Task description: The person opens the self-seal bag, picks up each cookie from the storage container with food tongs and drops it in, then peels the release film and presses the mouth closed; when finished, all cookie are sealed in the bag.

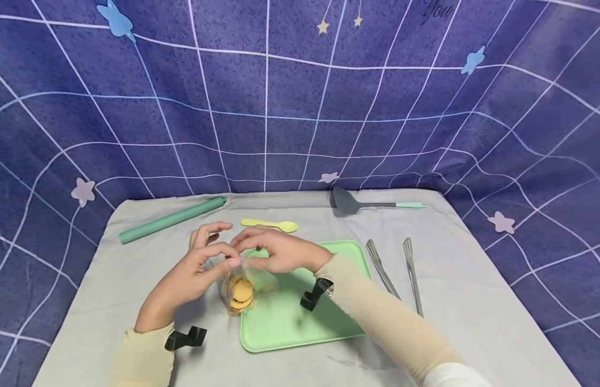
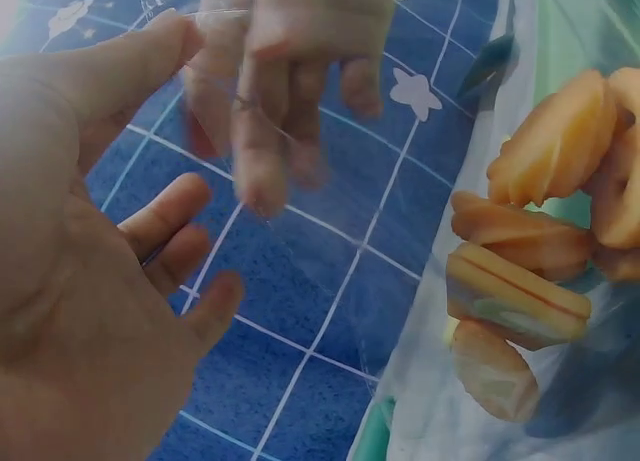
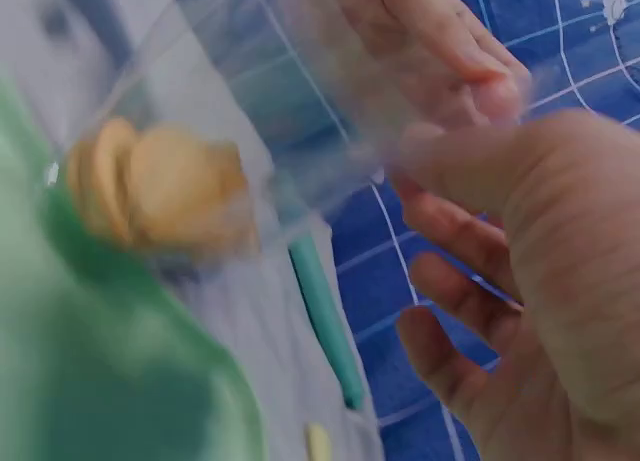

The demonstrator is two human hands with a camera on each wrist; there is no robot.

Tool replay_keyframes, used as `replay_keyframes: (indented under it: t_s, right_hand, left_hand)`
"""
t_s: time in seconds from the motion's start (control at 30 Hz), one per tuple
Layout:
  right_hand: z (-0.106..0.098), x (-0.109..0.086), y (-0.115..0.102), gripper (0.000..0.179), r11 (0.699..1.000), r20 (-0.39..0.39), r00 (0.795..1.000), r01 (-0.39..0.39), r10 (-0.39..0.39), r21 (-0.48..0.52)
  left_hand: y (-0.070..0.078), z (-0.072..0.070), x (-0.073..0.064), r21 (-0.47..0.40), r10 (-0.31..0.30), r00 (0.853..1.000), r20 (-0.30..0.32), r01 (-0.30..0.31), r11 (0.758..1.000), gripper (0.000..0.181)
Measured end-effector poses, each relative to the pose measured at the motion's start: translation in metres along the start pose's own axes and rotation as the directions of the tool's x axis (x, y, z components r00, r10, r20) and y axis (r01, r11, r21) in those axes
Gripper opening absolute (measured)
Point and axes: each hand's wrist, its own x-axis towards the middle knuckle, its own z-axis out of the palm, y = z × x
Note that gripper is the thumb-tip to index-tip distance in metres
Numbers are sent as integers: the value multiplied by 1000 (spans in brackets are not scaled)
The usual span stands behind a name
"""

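Observation:
A clear plastic bag [image 1: 264, 280] hangs with cookies [image 1: 243, 291] gathered in its bottom, over the left edge of a light green tray [image 1: 304, 328]. My left hand [image 1: 190, 274] pinches the bag's top between thumb and index finger, the other fingers spread loosely. Facing it, my right hand [image 1: 280, 251] pinches the top close by, its fingers bent over the bag. Through the film in the left wrist view, ridged cookies [image 2: 555, 141] and a layered sandwich cookie [image 2: 515, 296] show. The right wrist view is blurred, with the right thumb [image 3: 470, 166] against the bag's upper edge.
Behind the hands lie a green roll [image 1: 171, 219] and a yellow spoon [image 1: 270, 223]. A dark spatula [image 1: 348, 203] with a mint handle is at the back right. Two metal tong-like utensils [image 1: 382, 269] lie right of the tray. A blue patterned curtain [image 1: 295, 134] stands behind.

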Motion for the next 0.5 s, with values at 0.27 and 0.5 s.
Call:
replay_keyframes:
  t_s: [0.27, 0.5]
  right_hand:
    - [6, 7, 7, 5, 970, 48, 998, 21, -33, 243]
    - [-11, 1, -18, 9, 949, -229, 973, 71, 1, 308]
  left_hand:
    - [0, 3, 1, 26, 27, 999, 18, -28, 999, 31]
    - [-10, 0, 7, -48, 50, 939, -340, -71, 996, 21]
